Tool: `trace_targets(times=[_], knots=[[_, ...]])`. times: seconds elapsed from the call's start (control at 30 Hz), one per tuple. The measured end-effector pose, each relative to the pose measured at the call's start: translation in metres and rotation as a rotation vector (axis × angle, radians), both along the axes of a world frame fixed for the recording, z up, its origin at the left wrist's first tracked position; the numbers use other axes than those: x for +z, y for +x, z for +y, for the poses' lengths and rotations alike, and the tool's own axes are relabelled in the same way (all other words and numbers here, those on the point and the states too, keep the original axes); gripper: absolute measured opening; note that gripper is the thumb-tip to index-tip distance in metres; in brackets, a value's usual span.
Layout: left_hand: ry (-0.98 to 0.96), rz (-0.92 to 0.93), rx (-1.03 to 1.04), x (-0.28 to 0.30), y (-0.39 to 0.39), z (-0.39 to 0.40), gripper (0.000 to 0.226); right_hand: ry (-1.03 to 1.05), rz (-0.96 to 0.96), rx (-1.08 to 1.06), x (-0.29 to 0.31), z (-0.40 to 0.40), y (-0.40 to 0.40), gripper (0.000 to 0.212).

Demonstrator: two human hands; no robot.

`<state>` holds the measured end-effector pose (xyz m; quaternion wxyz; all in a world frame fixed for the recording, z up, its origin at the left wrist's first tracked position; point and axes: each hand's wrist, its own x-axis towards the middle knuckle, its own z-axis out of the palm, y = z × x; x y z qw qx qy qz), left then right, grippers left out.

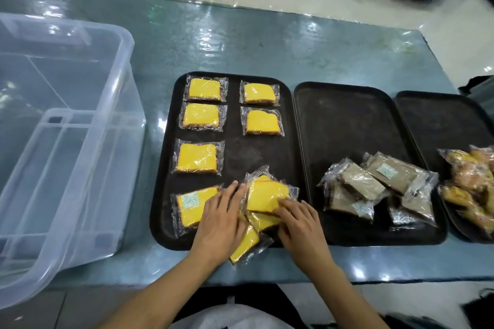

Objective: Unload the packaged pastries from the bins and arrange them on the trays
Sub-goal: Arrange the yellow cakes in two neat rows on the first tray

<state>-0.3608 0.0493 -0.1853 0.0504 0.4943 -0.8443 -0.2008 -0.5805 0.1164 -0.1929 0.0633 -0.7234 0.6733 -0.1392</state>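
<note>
**Both hands on the yellow pile, left tray**

Your left hand lies flat at the lower centre of the frame, fingers straight and close together, its tips between the label-up yellow pastry at the tray's lower left corner and the loose pile of yellow pastries. Your right hand rests just to the right of it, fingers lightly bent over the near edge of the top packet of that pile; you cannot tell from here whether the thumb is pinching it. One packet of the pile hangs over the front rim onto the table.

On the left black tray, five wrapped yellow slices already lie flat in order: three down the left column and two in the right column, each apart from its neighbour.

The middle tray, touching the left one, holds a heap of brown packaged pastries in its lower half. The right tray at the frame's right edge carries a heap of orange-yellow packets.

A clear plastic bin stands at the left of the frame, with nothing visible inside.
</note>
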Motion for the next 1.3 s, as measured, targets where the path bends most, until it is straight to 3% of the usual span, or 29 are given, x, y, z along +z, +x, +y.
trace_targets(times=[0.17,0.3,0.5,0.73,0.9,1.13,1.3], knots=[[-0.011,-0.101,-0.171,-0.004,-0.002,0.015,0.052,0.002,0.067,-0.093,0.000,0.001,0.002,0.038],[0.074,-0.175,-0.138,-0.002,-0.013,0.008,0.059,0.074,0.078,-0.150,0.002,-0.016,-0.002,0.044],[0.149,-0.221,-0.063,0.007,-0.043,-0.025,0.060,0.341,0.043,-0.116,-0.001,-0.057,-0.025,0.062],[0.237,-0.313,0.013,0.000,-0.073,-0.059,0.061,0.449,0.032,-0.064,-0.008,-0.100,-0.046,0.057],[0.260,-0.314,0.069,-0.006,-0.085,-0.077,0.061,0.414,0.003,-0.029,-0.014,-0.119,-0.056,0.073],[0.180,-0.225,0.170,0.004,-0.074,-0.050,0.057,0.388,0.023,0.000,-0.015,-0.120,-0.062,0.059],[0.140,-0.159,0.380,0.003,-0.021,0.014,0.054,0.145,-0.011,0.041,0.001,-0.107,-0.042,0.051]])
